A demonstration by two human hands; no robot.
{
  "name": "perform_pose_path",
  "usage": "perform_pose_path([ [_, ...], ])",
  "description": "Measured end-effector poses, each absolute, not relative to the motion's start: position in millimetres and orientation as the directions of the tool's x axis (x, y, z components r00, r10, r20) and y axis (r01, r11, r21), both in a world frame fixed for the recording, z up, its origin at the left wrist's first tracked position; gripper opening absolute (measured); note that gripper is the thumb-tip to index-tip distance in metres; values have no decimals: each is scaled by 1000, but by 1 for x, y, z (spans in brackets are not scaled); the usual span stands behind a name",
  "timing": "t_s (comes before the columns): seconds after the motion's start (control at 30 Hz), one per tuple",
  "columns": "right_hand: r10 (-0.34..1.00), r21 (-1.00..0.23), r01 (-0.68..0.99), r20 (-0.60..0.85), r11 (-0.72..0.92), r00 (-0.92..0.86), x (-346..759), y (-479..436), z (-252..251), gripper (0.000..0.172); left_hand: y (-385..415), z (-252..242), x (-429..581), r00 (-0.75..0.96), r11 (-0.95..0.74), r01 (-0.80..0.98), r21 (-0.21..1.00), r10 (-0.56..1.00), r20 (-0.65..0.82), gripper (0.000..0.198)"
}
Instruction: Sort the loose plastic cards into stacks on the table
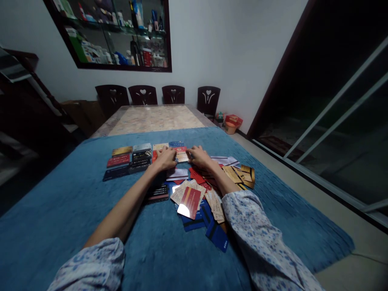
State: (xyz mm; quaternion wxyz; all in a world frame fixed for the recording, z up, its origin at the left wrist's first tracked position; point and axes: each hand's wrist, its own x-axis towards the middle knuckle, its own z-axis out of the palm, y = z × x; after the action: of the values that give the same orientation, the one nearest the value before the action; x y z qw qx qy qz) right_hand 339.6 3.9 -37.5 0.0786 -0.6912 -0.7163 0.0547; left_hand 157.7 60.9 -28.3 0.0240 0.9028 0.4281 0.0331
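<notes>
A red-and-white card lies flat between my two hands. My left hand has its curled fingertips on the card's left end. On the right end are the bent fingers of my right hand. Blue cards lie just beyond. To the left are rows of laid-out cards, among them a gold card, a red card and a dark blue card. Nearer me is a loose pile with a shiny red card on top of beige cards.
A blue cloth covers the near part of the table. More blue cards, a white card and gold cards lie around the pile. Dark chairs stand along the far edge.
</notes>
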Motion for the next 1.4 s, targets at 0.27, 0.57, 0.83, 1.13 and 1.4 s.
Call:
perform_pose_path([
  [0.27,999,-193,980,27,43,-39,338,6,-44,36,68,-36,157,603,-602,791,109,797,22,31],
  [0.57,999,-184,983,33,22,-16,338,5,-45,40,67,-33,156,605,-601,794,91,796,-26,32],
  [0.83,999,-190,982,48,24,-15,339,4,-46,31,71,-36,155,613,-610,788,87,790,-20,36],
  [1.13,997,-197,980,75,30,-16,340,4,-46,29,70,-36,155,619,-616,781,105,785,1,38],
  [1.4,996,-189,982,91,24,-6,340,5,-49,29,71,-37,155,624,-620,775,125,782,13,35],
])
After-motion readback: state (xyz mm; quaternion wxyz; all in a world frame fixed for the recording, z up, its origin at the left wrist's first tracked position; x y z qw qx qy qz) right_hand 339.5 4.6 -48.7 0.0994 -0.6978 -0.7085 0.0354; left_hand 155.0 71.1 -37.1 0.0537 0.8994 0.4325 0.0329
